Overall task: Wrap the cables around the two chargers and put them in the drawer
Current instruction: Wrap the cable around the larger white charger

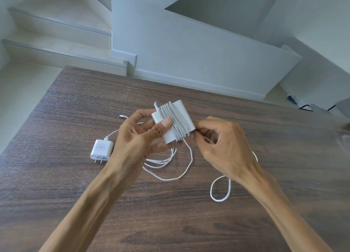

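the left hand (140,136) holds a white charger (181,111) above the table (75,195) — the thumb is pressed on its front face and the other fingers are curled behind it. many turns of a white cable (175,121) are wound side by side around the middle of this charger, and one plug pin shows at its upper left corner. the right hand (223,145) is just beside the charger on its right side; its fingers are curled and pinch the free part of the same cable close to the last turn. from there the loose cable falls down to the table, makes a wide curve under the hands and ends in a small loop near the right forearm.

a second charger (101,149) lies flat on the table, to the left of the left wrist, with its two pins pointing toward the camera. its thin cable (113,133) goes out from the far end and passes behind the left hand — a small connector (122,116) lies on the wood a little further away. behind the table there are pale stairs (56,39) and a grey wall (189,52).
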